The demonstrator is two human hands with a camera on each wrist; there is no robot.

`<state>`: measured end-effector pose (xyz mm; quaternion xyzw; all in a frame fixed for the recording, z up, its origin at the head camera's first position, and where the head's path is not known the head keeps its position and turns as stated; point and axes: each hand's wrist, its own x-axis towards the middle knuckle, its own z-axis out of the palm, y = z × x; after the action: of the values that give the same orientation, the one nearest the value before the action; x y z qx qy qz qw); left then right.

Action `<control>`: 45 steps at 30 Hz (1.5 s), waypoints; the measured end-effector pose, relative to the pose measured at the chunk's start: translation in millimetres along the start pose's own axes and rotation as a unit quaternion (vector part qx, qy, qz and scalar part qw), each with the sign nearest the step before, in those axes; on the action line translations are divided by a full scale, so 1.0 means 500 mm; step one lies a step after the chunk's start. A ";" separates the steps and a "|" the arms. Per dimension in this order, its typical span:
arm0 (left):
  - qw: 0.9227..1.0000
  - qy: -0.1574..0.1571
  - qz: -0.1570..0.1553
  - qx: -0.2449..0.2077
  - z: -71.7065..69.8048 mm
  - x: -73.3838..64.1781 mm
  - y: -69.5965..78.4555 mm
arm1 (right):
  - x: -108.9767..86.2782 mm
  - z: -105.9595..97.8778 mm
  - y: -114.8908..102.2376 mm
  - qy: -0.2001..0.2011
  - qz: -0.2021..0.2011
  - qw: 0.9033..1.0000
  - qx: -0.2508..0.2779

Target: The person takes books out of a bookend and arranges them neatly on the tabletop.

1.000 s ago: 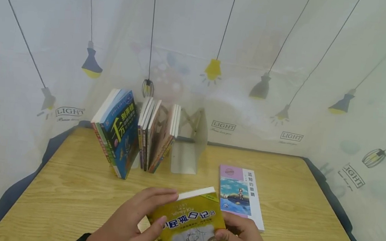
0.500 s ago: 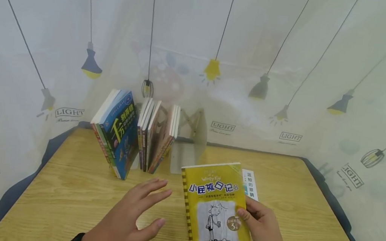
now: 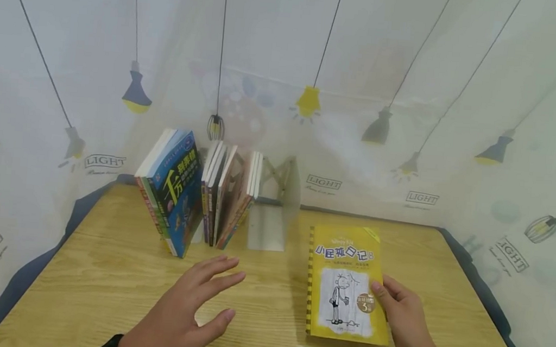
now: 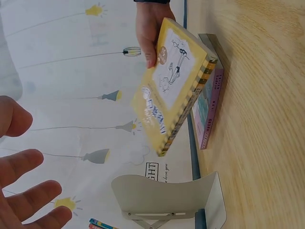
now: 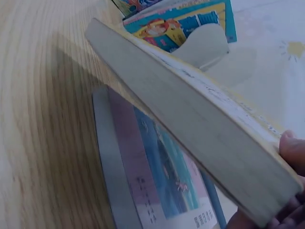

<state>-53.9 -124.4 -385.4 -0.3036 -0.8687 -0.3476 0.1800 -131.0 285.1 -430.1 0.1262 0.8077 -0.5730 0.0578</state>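
A yellow book with a cartoon figure on its cover is held by my right hand, thumb on the cover at its right edge. In the left wrist view, the yellow book is tilted above a pink-spined book. The right wrist view shows that pink and blue book lying on the table under the yellow book's page edges; in the head view it is hidden. My left hand hovers over the table, fingers spread, touching nothing.
A metal bookend stands at the back of the wooden table. Several thin books and a leaning stack with a blue-covered book stand left of it. A lamp-printed curtain closes off the back.
The yellow book has moved right in my right hand and now covers the pink and blue book in the head view. My left hand has let go of it and stays at the left.
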 end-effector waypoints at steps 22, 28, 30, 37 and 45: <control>0.999 -0.028 -0.036 -0.013 0.001 -0.006 0.003 | 0.078 -0.024 0.049 0.022 0.035 0.996 -0.079; 0.999 -0.023 -0.022 -0.015 0.001 -0.007 0.003 | 0.089 -0.027 0.060 0.025 0.033 0.991 -0.125; 0.999 -0.025 -0.022 -0.016 0.002 -0.009 0.001 | 0.091 -0.028 0.062 0.030 0.029 0.988 -0.147; 0.999 -0.036 -0.027 -0.011 0.008 -0.010 -0.006 | 0.083 -0.031 0.059 0.053 0.020 0.978 -0.203; 0.999 -0.037 -0.033 -0.012 0.005 -0.009 -0.004 | 0.068 -0.033 0.054 0.079 0.032 0.980 -0.178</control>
<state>-52.0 -125.7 -390.3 -0.2896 -0.8799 -0.3527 0.1325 -155.7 313.8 -457.1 0.1849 0.8942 -0.4063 0.0340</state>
